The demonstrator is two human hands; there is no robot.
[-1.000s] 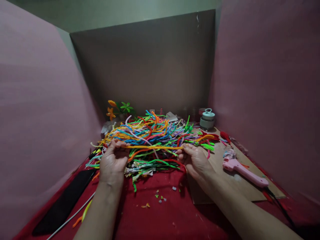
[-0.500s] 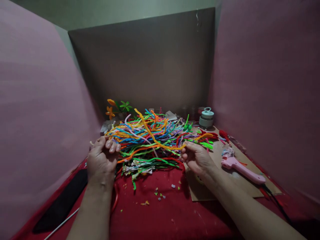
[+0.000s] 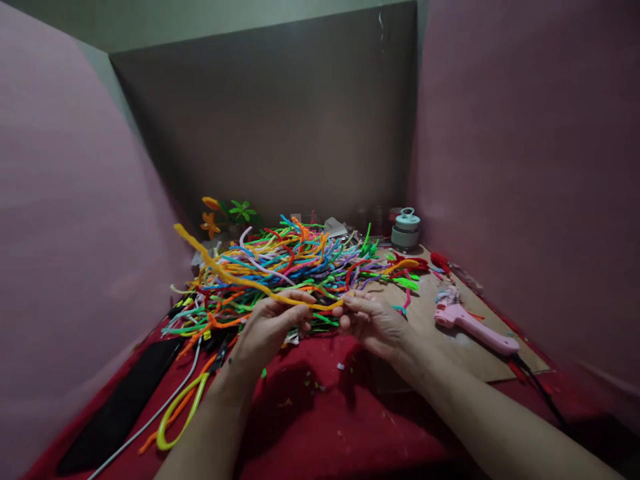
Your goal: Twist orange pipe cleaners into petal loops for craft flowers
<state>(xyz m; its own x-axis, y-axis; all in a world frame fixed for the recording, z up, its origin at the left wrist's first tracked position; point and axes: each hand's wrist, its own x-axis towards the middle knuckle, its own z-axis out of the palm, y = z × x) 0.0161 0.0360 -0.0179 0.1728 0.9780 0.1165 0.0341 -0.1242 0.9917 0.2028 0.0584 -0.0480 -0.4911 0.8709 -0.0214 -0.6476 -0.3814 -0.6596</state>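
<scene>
A: Where are the hands?

B: Lower middle of the frame, both on one orange-yellow stem (image 3: 220,271). The right hand (image 3: 373,320) pinches it at or near its right end, thumb against fingers. The left hand (image 3: 273,323) has thumb and forefinger closed about it just beside (how tightly, I can't tell).

A: Why so close together?

B: For control, I'd say: a short span between two grips is easier to steer. The long free part slants toward the left of the frame, raised in front of the heap of coloured stems (image 3: 295,257).

A: And that heap?

B: Centre, just beyond the hands, presumably so any colour is a short reach away.

A: The yellow loop handle (image 3: 161,433)?

B: Lower left, on the red cloth (image 3: 320,447), beside the left forearm; probably parked there for easy grabbing. What it belongs to is partly hidden.

A: On the right?

B: A pink glue gun (image 3: 473,325) on the cardboard sheet (image 3: 423,307), perhaps to spare the cloth from drips. Its black cord (image 3: 543,390) trails to the lower right, clear of both hands.

A: Farther back?

B: A mint-lidded jar (image 3: 406,233) right of centre, and an orange flower (image 3: 211,225) left, seemingly kept out of the working space.
</scene>
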